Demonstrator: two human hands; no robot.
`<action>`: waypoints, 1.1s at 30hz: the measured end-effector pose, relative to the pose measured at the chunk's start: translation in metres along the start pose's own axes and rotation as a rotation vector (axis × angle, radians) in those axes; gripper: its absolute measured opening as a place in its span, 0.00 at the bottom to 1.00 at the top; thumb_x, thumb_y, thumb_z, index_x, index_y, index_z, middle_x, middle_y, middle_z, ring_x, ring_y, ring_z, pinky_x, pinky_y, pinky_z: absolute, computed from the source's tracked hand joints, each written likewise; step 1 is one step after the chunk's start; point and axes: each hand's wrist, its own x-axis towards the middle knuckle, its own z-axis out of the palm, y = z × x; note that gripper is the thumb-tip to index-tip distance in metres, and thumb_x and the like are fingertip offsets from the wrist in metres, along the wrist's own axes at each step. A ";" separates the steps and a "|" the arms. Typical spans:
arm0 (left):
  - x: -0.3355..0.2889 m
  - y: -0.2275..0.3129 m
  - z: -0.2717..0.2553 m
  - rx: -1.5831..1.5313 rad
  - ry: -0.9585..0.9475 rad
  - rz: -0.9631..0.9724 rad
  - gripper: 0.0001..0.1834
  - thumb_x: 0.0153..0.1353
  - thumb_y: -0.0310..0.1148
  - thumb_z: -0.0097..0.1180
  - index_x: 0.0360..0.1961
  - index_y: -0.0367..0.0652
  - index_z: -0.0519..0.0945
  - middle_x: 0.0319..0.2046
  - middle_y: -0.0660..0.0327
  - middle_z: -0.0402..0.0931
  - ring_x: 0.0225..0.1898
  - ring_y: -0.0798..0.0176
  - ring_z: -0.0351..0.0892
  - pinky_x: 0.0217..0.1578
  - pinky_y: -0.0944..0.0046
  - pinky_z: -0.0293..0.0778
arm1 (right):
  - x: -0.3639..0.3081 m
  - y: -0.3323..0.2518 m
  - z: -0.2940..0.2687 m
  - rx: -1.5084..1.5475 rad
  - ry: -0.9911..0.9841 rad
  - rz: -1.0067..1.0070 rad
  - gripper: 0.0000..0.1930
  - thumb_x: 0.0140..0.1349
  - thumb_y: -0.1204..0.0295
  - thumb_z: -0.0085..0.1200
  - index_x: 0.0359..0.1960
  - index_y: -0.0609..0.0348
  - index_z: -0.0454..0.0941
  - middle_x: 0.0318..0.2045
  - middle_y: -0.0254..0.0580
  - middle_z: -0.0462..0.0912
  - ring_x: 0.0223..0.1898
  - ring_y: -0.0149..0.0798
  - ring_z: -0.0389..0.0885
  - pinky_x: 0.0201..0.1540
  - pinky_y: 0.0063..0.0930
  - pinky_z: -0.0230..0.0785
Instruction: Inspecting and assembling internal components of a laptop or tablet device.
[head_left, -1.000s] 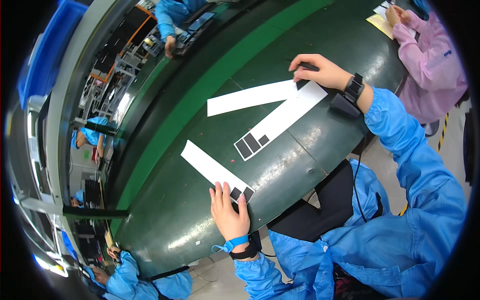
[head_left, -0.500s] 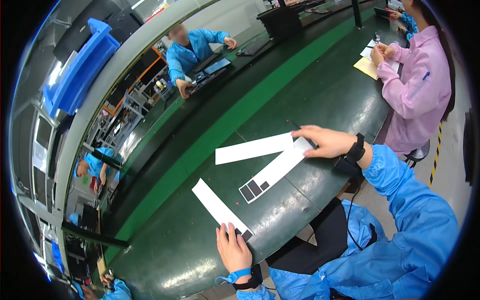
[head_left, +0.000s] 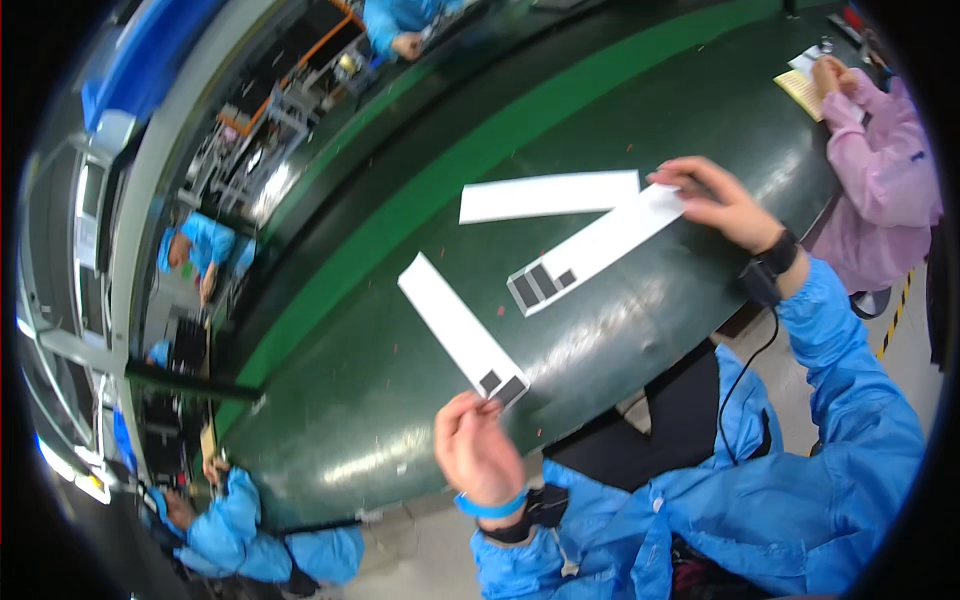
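Lying near the hands (head_left: 483,458) are two dark-patched white strips (head_left: 602,243).

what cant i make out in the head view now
All in the head view:
Left hand: blurred, so its grip is unclear.
Three-patch white strip: right end partly covered by the right hand.
Co-worker at the top: head cut off by the upper edge.
Yellow sheet: any marks too small to read.
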 end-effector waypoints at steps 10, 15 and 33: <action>-0.087 -0.017 0.052 0.238 -1.249 -0.557 0.05 0.61 0.25 0.47 0.36 0.36 0.74 0.31 0.58 0.74 0.35 0.60 0.76 0.36 0.64 0.71 | -0.070 -0.025 0.147 0.343 -0.743 -0.088 0.12 0.64 0.76 0.49 0.48 0.65 0.75 0.41 0.47 0.83 0.43 0.42 0.82 0.46 0.31 0.74; -0.098 -0.020 0.050 0.319 -1.651 -0.481 0.06 0.64 0.28 0.47 0.38 0.36 0.73 0.32 0.54 0.74 0.35 0.53 0.76 0.37 0.60 0.71 | -0.104 -0.001 0.198 0.455 -0.998 -0.095 0.13 0.64 0.70 0.49 0.47 0.63 0.75 0.42 0.48 0.82 0.43 0.48 0.80 0.48 0.35 0.71; -0.064 0.026 0.021 0.431 -0.590 0.683 0.06 0.59 0.27 0.56 0.26 0.38 0.76 0.17 0.58 0.75 0.15 0.63 0.71 0.20 0.65 0.66 | -0.105 -0.006 0.212 0.111 -0.929 -0.046 0.07 0.62 0.69 0.51 0.33 0.59 0.77 0.20 0.49 0.78 0.23 0.51 0.77 0.26 0.40 0.66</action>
